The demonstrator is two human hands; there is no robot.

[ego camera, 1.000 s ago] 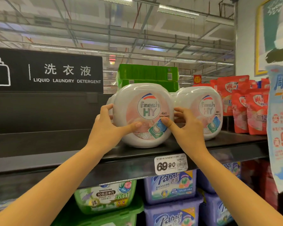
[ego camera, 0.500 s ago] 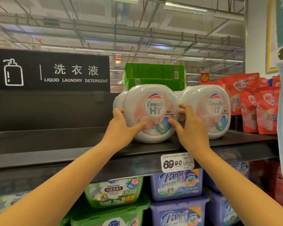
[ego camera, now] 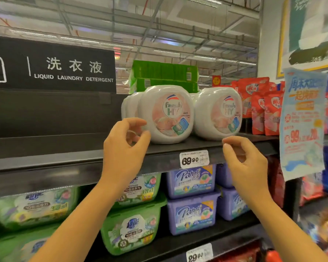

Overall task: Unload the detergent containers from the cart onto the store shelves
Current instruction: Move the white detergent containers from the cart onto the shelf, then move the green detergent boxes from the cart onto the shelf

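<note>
Our left hand (ego camera: 124,148) and right hand (ego camera: 243,159) hang loose, fingers a bit curled, holding nothing. The white tub (ego camera: 167,114) sits on the shelf (ego camera: 64,148), just right of our left hand.

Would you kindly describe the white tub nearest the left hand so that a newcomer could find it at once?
Find the black LIQUID LAUNDRY DETERGENT sign; on the top shelf just right of it stand two white fresh HY tubs side by side. The one meant is the left tub, in front of the green boxes, by the left hand. Its twin stands nearer the red pouches.
</note>
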